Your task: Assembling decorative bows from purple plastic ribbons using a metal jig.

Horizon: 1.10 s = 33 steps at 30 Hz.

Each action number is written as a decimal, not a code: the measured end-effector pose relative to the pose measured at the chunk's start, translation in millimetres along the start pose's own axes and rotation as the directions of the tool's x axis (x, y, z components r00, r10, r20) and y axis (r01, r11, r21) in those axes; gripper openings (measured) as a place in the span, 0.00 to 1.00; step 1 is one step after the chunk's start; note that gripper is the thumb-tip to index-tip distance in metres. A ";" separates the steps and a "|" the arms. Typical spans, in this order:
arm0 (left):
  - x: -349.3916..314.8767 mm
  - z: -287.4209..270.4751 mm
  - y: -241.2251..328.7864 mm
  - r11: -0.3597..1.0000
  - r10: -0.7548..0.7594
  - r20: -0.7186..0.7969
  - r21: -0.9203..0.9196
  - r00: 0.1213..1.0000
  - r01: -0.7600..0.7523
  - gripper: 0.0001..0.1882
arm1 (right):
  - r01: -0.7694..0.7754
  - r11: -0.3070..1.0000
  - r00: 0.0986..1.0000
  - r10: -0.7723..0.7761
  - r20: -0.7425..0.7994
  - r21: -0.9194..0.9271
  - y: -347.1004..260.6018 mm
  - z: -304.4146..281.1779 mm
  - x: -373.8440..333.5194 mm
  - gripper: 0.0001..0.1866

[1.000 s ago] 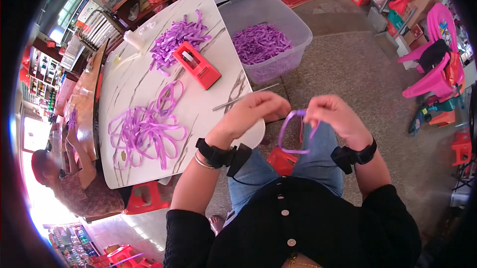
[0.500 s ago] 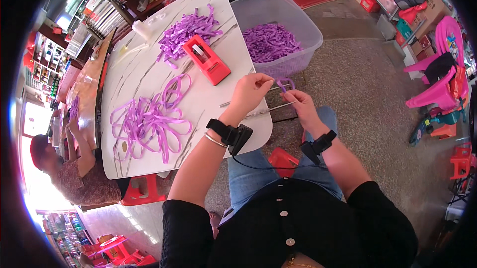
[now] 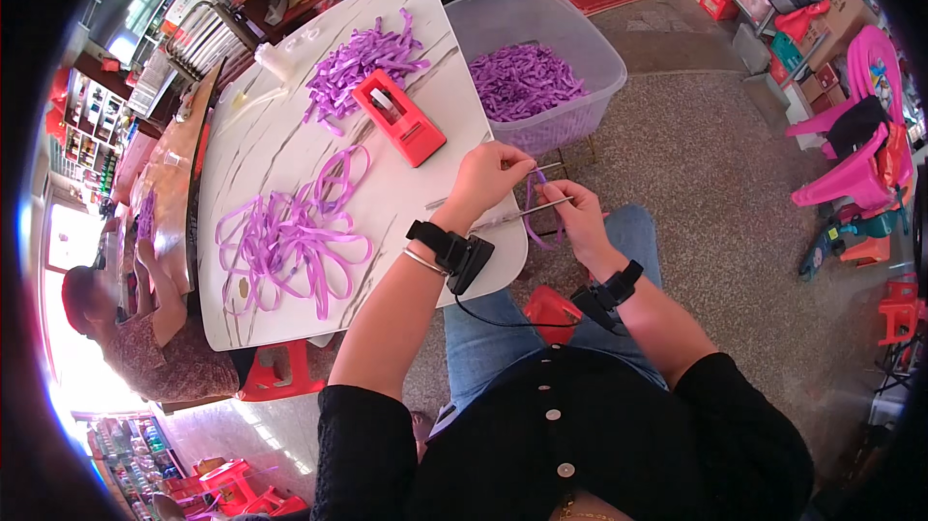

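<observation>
My left hand (image 3: 493, 175) is closed in a pinch on a purple ribbon (image 3: 531, 200) just past the table's right edge. Beside it, my right hand (image 3: 578, 217) has its fingers closed around the same ribbon, which dangles in a loop below them. A thin metal rod (image 3: 517, 216) runs out from the table edge to the right-hand fingers, and a second rod lies partly behind my left hand. Whether the right fingers also grip the rod is hard to make out. Long loose purple ribbons (image 3: 290, 246) lie on the marbled white table (image 3: 406, 231).
A red tape dispenser (image 3: 398, 119) stands by a pile of folded purple ribbon pieces (image 3: 362, 67). Beyond my hands is a clear plastic bin (image 3: 604, 67) with more pieces. Another person (image 3: 155, 337) sits at the left. Pink chairs (image 3: 860, 163) stand far right.
The ribbon stood in a small loop above my right fingers; now it hangs down between both hands. My right hand has shifted slightly down, while the left stays nearly in place.
</observation>
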State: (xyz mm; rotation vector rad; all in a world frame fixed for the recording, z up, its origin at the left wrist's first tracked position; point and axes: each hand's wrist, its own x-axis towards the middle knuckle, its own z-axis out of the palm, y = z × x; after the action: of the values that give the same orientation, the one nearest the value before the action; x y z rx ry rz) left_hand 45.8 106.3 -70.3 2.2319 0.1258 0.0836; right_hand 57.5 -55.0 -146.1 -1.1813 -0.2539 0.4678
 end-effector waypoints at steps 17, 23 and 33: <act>13.1 1.5 1.3 0.986 -0.118 0.133 0.136 0.984 0.100 0.17 | -0.181 0.952 0.970 0.215 0.116 -0.247 -35.5 -16.8 -90.8 0.09; 21.9 2.8 -10.6 0.981 -0.121 0.191 0.175 0.974 0.088 0.16 | -0.145 0.907 0.957 0.229 0.175 -0.395 -46.1 -24.2 -146.7 0.09; 25.6 4.4 -16.6 0.993 -0.055 0.186 0.112 0.981 0.034 0.16 | 0.239 0.730 0.949 -0.035 0.314 -0.640 -68.6 -36.1 -201.3 0.03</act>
State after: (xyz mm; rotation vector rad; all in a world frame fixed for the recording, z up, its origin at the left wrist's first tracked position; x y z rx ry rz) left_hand 70.7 116.1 -85.7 2.3309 0.0784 -0.1628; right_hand -88.8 -201.5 -85.3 -1.7941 -0.8121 0.4196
